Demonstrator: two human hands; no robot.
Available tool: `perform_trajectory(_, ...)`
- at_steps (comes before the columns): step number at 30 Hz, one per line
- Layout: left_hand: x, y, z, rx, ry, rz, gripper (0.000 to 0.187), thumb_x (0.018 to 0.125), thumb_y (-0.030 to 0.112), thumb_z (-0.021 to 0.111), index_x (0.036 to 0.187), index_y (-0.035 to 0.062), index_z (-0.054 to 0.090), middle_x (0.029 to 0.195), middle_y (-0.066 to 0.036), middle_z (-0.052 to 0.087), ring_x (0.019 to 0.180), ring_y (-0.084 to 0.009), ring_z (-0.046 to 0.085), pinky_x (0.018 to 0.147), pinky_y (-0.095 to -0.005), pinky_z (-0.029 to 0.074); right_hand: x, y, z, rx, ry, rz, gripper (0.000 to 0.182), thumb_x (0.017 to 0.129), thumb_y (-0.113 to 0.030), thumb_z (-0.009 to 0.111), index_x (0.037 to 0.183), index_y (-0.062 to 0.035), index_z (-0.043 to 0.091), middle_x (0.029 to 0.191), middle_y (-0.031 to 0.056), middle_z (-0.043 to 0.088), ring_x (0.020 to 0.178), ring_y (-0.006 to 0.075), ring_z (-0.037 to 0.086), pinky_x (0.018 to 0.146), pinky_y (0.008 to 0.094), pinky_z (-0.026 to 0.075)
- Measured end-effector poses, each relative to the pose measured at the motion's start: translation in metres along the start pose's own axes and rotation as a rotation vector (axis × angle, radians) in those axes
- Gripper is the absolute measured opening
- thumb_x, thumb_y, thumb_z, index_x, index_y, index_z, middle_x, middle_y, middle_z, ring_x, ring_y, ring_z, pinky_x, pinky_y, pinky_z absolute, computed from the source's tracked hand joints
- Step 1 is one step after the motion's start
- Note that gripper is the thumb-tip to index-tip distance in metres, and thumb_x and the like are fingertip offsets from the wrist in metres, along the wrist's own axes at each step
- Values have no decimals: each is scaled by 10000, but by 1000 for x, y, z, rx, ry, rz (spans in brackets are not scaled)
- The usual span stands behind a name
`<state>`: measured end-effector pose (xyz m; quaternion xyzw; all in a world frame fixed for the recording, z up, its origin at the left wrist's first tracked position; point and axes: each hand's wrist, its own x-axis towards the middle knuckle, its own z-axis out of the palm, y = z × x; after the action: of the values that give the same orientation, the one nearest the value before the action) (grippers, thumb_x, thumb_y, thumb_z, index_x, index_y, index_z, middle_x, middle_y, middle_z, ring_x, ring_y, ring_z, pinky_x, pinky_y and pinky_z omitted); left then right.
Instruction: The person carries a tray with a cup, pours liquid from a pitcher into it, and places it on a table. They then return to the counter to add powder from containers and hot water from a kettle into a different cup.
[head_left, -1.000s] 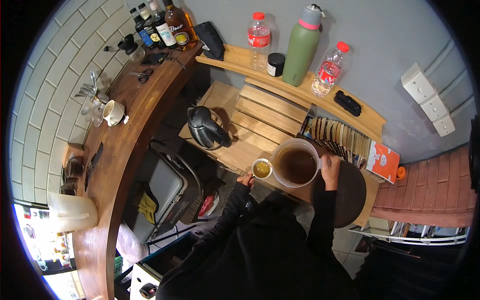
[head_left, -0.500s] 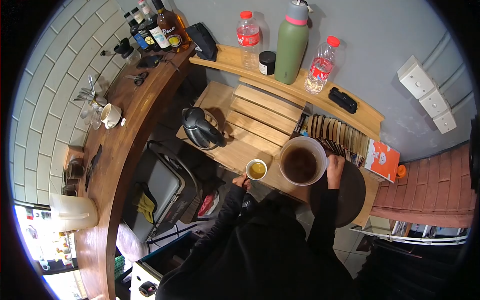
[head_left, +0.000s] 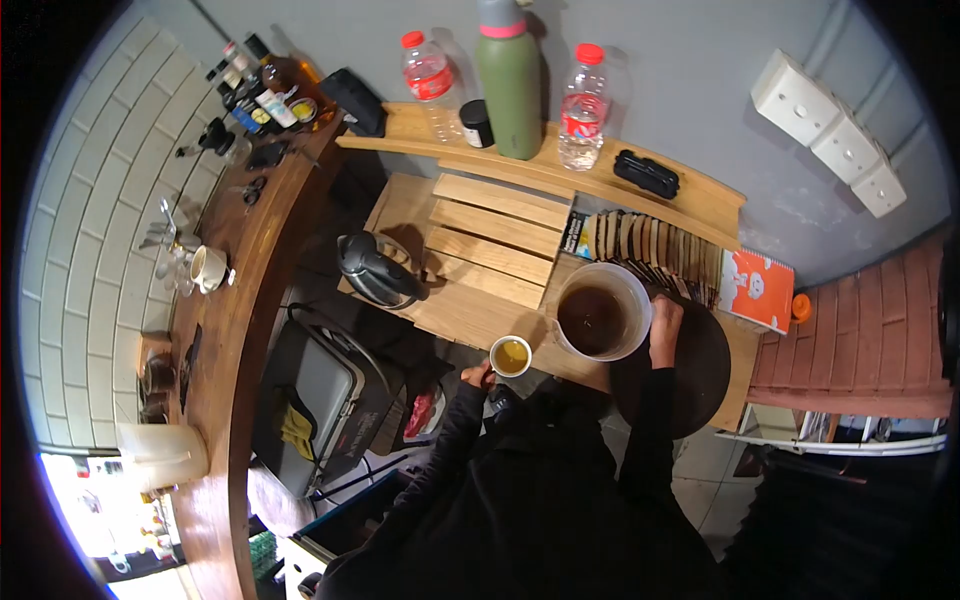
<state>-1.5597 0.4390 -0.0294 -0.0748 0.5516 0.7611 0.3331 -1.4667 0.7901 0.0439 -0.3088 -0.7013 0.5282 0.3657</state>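
My left hand [head_left: 478,375] is closed on the handle side of a small white cup [head_left: 511,356], which holds a yellowish liquid. On the other side, my right hand [head_left: 665,331] grips the handle of a clear plastic pitcher [head_left: 601,312] with dark brown liquid in it. The pitcher is above the wooden bench and overlaps the edge of a round dark stool seat [head_left: 690,365]. Cup and pitcher are side by side, a small gap apart. A black kettle [head_left: 376,270] stands on the bench to the left.
Bottles, a green flask [head_left: 510,90] and a black case [head_left: 646,174] stand on the wall shelf [head_left: 700,205]. Below it are a row of books [head_left: 655,250] and an orange notebook [head_left: 755,288]. A curved wooden counter [head_left: 255,260] with cups and bottles runs along the left.
The camera view has turned and shifted, so the shelf items sit further left. The liquid in the pitcher looks tilted a little differently. Both hands keep their holds.
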Motion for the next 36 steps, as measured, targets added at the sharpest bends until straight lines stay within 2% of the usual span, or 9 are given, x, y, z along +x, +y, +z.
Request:
perform_trajectory(9,3,-45,27,241,-142,-160,362,865,329,461,818,17,640,570,-1,475,469,-101,393,439,-258,312,-49,6,-39,-70,69,123,377,971,-319,367,1016,23,518,933,157,532,939,272,526,854,332,388)
perform_trajectory(10,-2,-51,36,591,-217,234,390,856,336,450,787,0,635,582,-23,514,471,-110,415,449,-247,326,-64,15,-53,-53,105,170,291,958,-261,433,1008,15,513,922,146,547,894,254,546,810,327,414)
perform_trajectory(18,46,-88,81,1141,-834,304,132,801,143,536,851,32,588,576,-14,499,497,-160,507,486,-342,422,-188,96,-172,-342,421,395,50,786,-4,551,828,4,526,751,87,578,697,197,584,646,308,472)
perform_trajectory(19,50,-97,91,1140,-859,310,132,801,143,536,851,32,588,576,-14,499,497,-160,507,486,-342,422,-197,109,-184,-317,477,412,51,762,5,546,810,5,527,740,91,585,695,201,590,640,311,475)
perform_trajectory(21,57,-111,115,413,-518,-534,270,847,284,442,813,44,561,536,-17,439,453,-154,413,449,-319,353,-208,127,-204,-250,568,410,79,758,-11,586,817,12,539,758,105,586,692,194,580,627,322,470)
perform_trajectory(24,57,-135,165,503,-479,-418,377,871,372,337,745,74,531,511,-11,361,436,-133,314,435,-294,284,-212,121,-222,-482,590,618,157,797,-101,621,871,17,549,801,117,599,727,192,591,639,336,467)
perform_trajectory(27,75,-162,195,606,-714,-252,353,878,362,349,706,88,492,504,-9,328,437,-119,294,432,-297,272,-197,108,-226,-315,563,836,279,864,-261,595,944,-4,523,782,80,590,676,205,585,656,334,473)
perform_trajectory(29,73,-159,229,467,-601,-484,330,880,345,358,691,99,470,507,1,301,438,-110,275,441,-289,260,-189,109,-230,150,425,962,426,910,-409,521,1042,-3,526,851,94,584,743,218,590,682,355,479)
perform_trajectory(36,51,-162,289,411,-567,-362,325,883,321,394,650,95,416,522,-15,340,439,-149,330,442,-296,288,-196,175,-217,295,390,827,611,920,-473,475,1239,48,450,1166,159,545,1031,239,555,792,405,488)
